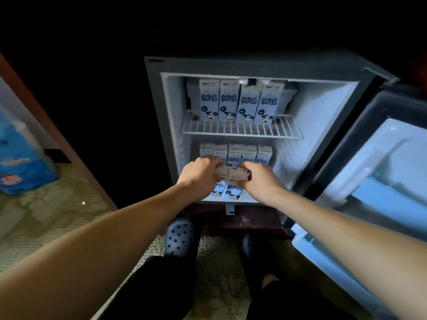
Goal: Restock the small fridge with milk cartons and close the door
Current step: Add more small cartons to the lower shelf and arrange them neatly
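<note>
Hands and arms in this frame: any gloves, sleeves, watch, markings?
Both bare: left hand and right hand have no gloves, no watch or band at the wrist, and no rings that show. Left forearm and right forearm are uncovered to the frame edge, so no sleeve is in view. No markings visible.

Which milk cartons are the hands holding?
The two front bottom cartons: the left hand and right hand grip their tops. Other cartons stand behind or on the shelf above.

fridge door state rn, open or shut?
Open. The fridge door is swung out to the right, inner liner showing, and the milk cartons on the wire shelf inside are in plain view.
</note>
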### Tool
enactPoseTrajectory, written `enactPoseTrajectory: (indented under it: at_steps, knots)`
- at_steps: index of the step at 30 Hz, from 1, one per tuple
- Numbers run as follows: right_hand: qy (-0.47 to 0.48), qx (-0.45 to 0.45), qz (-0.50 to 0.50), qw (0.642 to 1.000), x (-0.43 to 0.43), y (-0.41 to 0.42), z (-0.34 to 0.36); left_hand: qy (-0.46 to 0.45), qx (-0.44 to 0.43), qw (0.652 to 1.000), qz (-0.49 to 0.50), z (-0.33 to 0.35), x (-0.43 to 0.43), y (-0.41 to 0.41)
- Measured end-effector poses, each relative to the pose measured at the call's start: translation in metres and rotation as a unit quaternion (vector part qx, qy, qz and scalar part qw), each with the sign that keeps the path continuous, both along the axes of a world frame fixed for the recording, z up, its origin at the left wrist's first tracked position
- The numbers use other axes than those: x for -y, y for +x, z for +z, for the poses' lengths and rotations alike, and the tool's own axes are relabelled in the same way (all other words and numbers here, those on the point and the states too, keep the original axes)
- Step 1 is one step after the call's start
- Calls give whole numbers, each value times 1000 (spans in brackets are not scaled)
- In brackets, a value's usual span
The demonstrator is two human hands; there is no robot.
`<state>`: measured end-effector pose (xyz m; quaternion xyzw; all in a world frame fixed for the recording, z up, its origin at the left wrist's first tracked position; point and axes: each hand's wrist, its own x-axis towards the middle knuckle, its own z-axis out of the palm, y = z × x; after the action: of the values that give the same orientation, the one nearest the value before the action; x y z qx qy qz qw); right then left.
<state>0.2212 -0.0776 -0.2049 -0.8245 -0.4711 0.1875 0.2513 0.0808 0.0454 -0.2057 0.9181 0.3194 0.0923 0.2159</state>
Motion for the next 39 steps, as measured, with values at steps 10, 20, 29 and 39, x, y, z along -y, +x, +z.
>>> enactPoseTrajectory:
  at_steps: [10, 20, 29, 39]
  knots:
    - [28, 9, -34, 999, -78, 28, -75, -28, 46, 994, 92, -80, -57, 42]
    - [59, 40, -34, 997, -107, 32, -104, -8, 111, 984, 138, -102, -67, 54]
    - [122, 110, -23, 986, -109, 28, -111, 17, 133, 980, 150, -120, -68, 57]
    - [143, 117, -19, 983, -116, 33, -125, 37, 137, 980, 142, -116, -65, 54]
